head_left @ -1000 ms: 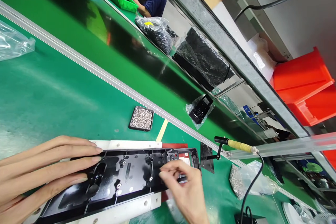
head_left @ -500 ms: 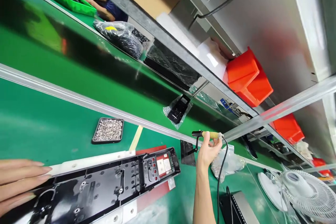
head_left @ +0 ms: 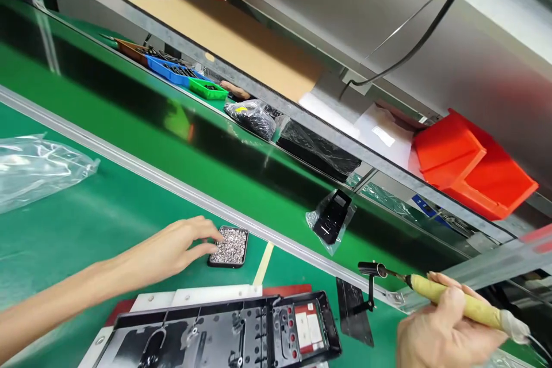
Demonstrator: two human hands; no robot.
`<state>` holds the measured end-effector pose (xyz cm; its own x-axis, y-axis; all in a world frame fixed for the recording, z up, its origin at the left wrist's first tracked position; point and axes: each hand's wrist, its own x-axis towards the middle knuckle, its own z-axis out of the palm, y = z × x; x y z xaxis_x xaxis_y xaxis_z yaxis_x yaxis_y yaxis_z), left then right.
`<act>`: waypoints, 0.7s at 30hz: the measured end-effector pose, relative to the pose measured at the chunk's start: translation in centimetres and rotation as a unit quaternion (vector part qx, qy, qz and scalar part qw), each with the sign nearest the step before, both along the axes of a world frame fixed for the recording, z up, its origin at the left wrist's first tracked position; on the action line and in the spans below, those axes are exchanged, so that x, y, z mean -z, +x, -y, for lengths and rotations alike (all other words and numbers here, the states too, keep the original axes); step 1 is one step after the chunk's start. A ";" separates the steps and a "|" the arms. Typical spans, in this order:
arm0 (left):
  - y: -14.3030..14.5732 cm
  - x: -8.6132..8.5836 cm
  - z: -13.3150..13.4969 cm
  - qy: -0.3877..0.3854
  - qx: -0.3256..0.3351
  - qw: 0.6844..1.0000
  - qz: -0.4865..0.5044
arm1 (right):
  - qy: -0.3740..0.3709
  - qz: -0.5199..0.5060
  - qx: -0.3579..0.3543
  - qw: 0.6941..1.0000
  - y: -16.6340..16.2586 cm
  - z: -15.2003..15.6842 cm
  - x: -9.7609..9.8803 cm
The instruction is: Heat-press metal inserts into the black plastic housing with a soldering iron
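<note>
My left hand [head_left: 183, 247] reaches over a small black tray [head_left: 227, 265] of tiny shiny metal pieces [head_left: 232, 244]. Its thumb and fingers are slightly apart, with fingertips at the tray's left side and nothing visible between them. My right hand [head_left: 444, 322] is wrapped round the yellow handle of a soldering iron [head_left: 448, 293]. The iron's thin tip points left, close to the mouth of a black tubular iron stand [head_left: 370, 268]. Below lies a long black plastic housing [head_left: 207, 336] on a white and red fixture [head_left: 202, 295].
Behind the bench rail [head_left: 181, 190] runs a green belt [head_left: 241, 195] with a bagged black part [head_left: 333, 217]. Overhead, a shelf holds red bins [head_left: 470, 167]. A clear plastic bag [head_left: 38, 169] lies left. Another person's hand [head_left: 235, 90] shows beyond the belt.
My left hand has left the housing and moved to the tray of metal pieces. My right hand has drawn the soldering iron rightward, its tip now visible outside the stand. The view has shifted left.
</note>
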<state>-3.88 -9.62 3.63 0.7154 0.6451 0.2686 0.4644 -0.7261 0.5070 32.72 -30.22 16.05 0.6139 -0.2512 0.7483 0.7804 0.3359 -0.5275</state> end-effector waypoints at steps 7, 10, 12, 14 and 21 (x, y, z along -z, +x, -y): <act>4.2 2.2 -3.6 -0.037 0.025 0.995 -0.092 | -0.058 -0.119 -0.366 0.921 -7.9 1.4 -2.2; 4.6 2.9 -3.9 -0.042 0.026 0.994 -0.098 | -0.105 -0.149 -0.473 0.862 -11.0 1.2 -1.7; 4.7 3.0 -3.8 -0.043 0.028 0.995 -0.089 | -0.122 -0.172 -0.518 0.829 -12.8 0.7 -1.3; 4.6 3.0 -3.6 -0.044 0.028 0.996 -0.077 | -0.139 -0.186 -0.548 0.804 -14.2 0.3 -0.9; 4.1 2.1 -2.5 -0.060 0.002 0.998 -0.012 | -0.189 -0.181 -0.647 0.716 -17.1 -0.2 0.7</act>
<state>0.21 -7.16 1.54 0.7239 0.6680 0.1722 0.4747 -0.6635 0.5783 15.65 -29.98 15.39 0.3206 0.8821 0.3451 -0.2669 0.4337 -0.8606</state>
